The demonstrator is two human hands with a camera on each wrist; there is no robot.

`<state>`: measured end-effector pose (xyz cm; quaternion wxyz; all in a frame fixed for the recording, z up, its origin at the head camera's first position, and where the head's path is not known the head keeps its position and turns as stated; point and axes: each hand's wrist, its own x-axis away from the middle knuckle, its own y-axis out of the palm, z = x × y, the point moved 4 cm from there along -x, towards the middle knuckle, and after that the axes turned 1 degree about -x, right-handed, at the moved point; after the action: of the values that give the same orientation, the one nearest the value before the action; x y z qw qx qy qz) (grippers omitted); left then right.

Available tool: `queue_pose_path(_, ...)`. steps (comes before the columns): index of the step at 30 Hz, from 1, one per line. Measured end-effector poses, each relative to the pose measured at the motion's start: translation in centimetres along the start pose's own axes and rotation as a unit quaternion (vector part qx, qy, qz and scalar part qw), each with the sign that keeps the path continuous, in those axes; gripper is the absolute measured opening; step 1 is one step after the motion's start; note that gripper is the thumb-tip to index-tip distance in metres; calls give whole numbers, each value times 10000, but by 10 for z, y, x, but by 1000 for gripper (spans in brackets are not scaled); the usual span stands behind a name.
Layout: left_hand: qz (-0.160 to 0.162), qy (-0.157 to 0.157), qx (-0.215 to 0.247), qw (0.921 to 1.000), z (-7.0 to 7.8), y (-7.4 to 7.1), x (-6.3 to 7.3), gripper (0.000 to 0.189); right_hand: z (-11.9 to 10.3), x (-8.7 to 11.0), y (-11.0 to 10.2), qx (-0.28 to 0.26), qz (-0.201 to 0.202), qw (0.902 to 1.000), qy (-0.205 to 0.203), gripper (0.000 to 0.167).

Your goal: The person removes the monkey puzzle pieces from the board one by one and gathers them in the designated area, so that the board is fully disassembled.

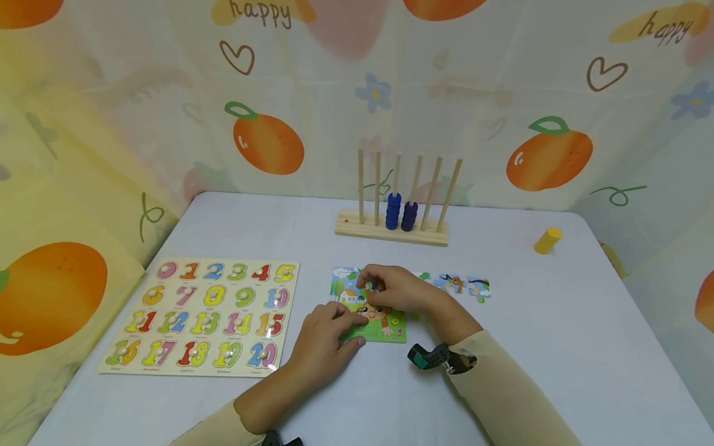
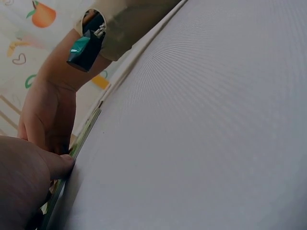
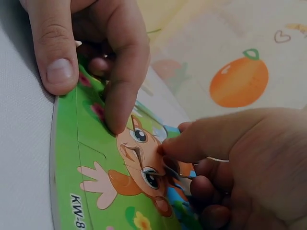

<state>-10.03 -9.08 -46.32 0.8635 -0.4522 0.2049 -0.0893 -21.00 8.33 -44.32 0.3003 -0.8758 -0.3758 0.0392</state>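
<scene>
A jigsaw puzzle with a monkey on a green ground lies on the table in the head view. My left hand rests at its near left, the index fingertip pressing the picture and the thumb at the front edge. Over the puzzle's upper part, my right hand pinches a puzzle piece between thumb and fingers. In the right wrist view this piece is tilted up at the top of the monkey's head, mostly hidden by the fingers. The left wrist view shows both hands along the thin puzzle's edge.
Several loose puzzle pieces lie in a row right of the puzzle. To the left is a number board with knobbed numerals. Behind stands a wooden peg rack with blue beads; a yellow cylinder stands at the right.
</scene>
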Motion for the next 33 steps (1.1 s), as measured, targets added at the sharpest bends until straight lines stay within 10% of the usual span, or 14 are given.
queue_pose_path(33, -38, -32, 64, 10000, -1, 1, 0, 31, 7, -1, -22, -1559, -199, 9875, 153, 22)
